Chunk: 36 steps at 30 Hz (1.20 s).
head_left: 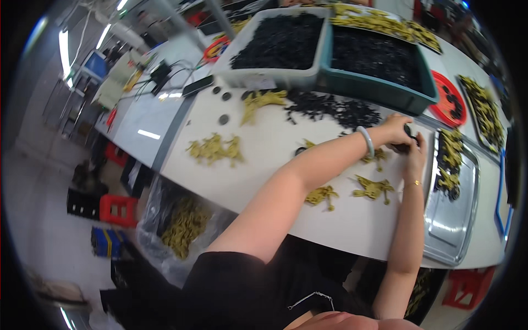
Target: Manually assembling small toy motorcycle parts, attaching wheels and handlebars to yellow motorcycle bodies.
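My left hand [397, 127] reaches across the white table to the far right side, with a pale bangle on its wrist. Close against it is my right hand [416, 157], fingers bent. Between them the two hands grip a small black piece [408, 132]; fingers hide most of it, so its kind cannot be made out. Loose small black parts [352, 111] lie in a heap left of my hands. Nearer to me are olive-yellow branched pieces [374, 188], and one [322, 195] lies partly behind my left forearm.
A white bin [223, 77] and a teal bin [379, 93] full of black parts stand at the back. To the right are a metal tray [451, 231] with yellow and black pieces and a red round tray [459, 118]. A lined bag [148, 231] of yellow pieces sits below the table edge.
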Each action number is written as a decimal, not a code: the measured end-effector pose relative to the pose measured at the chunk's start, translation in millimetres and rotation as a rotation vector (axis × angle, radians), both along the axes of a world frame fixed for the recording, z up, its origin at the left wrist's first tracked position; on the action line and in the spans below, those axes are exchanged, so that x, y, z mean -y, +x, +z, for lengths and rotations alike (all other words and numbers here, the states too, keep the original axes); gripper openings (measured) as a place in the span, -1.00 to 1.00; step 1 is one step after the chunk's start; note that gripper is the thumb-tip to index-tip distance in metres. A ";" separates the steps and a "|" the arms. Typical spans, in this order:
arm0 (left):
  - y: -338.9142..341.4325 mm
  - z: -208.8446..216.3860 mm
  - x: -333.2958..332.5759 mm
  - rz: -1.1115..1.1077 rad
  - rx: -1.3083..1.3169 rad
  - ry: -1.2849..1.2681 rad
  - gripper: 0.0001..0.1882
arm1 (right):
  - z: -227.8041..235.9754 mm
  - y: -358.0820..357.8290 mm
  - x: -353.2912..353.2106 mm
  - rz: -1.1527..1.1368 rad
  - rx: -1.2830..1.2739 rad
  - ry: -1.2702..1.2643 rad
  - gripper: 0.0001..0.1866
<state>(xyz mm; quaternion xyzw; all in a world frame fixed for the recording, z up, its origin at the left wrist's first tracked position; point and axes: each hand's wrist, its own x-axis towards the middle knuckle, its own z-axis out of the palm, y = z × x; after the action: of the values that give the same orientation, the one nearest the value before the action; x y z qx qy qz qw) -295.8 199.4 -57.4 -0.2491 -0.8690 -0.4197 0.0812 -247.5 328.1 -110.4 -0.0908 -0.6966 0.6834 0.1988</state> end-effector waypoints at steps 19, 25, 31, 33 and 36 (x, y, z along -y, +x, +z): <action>137.4 26.5 495.1 0.794 0.026 -0.733 -0.75 | 73.7 46.4 38.8 0.055 -0.316 0.342 -0.61; 172.6 60.3 416.4 0.647 -0.184 -0.404 -0.70 | 150.9 170.9 59.3 0.556 0.167 0.260 -0.61; 287.4 70.5 295.7 0.087 0.046 -0.279 -0.69 | 87.6 248.9 50.8 0.550 -0.039 0.749 -0.65; 304.9 55.0 282.8 0.153 0.101 -0.236 -0.70 | 84.1 253.7 54.4 0.507 -0.094 0.833 -0.65; 311.2 44.0 284.4 0.191 0.101 -0.214 -0.71 | 83.0 257.6 57.6 0.436 -0.128 0.916 -0.66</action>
<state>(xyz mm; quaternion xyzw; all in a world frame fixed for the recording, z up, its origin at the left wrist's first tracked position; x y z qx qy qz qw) 15.4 -85.0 -13.4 -0.1512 -0.9314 -0.3273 0.0497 10.2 270.5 -27.4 0.1951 -0.9138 0.3380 0.1130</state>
